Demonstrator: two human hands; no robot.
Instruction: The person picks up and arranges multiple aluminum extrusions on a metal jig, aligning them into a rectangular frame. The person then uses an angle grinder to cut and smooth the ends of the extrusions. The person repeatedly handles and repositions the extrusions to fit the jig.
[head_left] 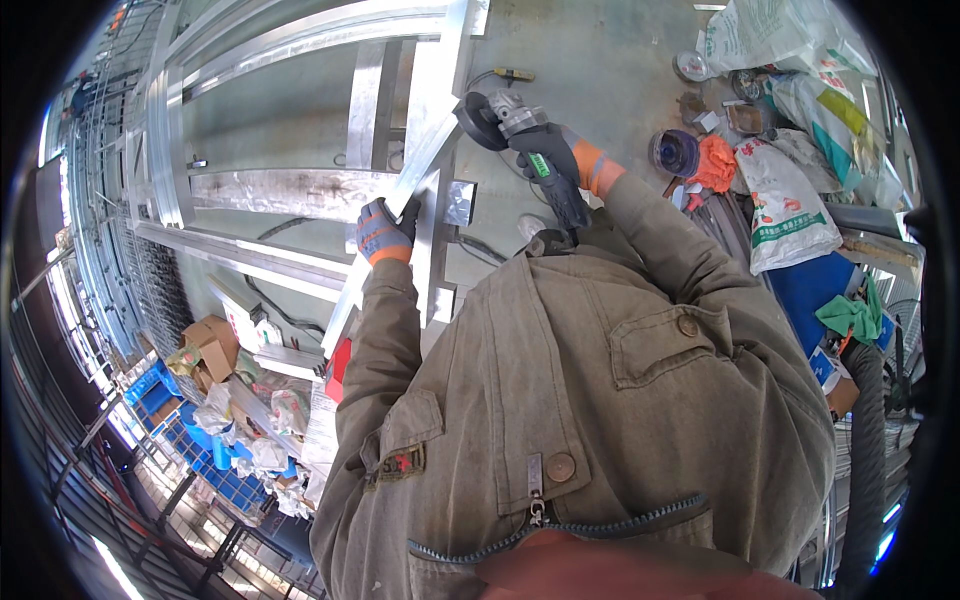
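My right hand (546, 146), in a dark and orange glove, is wrapped round the body of an angle grinder (513, 108). The grinder's disc and guard sit close to the upper end of a silver metal bar (428, 158); whether they touch it I cannot tell. Lower on that bar, my left hand (386, 234), in a grey and orange glove, is closed round it. The bar slants across a frame of silver metal profiles (436, 205) and a scuffed support beam (290, 190). My left fingers are partly hidden behind the bar.
A small yellow tool (515, 75) with a cord lies on the floor ahead. To the right are a tape-like purple roll (674, 153), orange cloth (713, 164) and white sacks (785, 205). A cardboard box (211, 348) and blue bins stand at left. Cables run under the frame.
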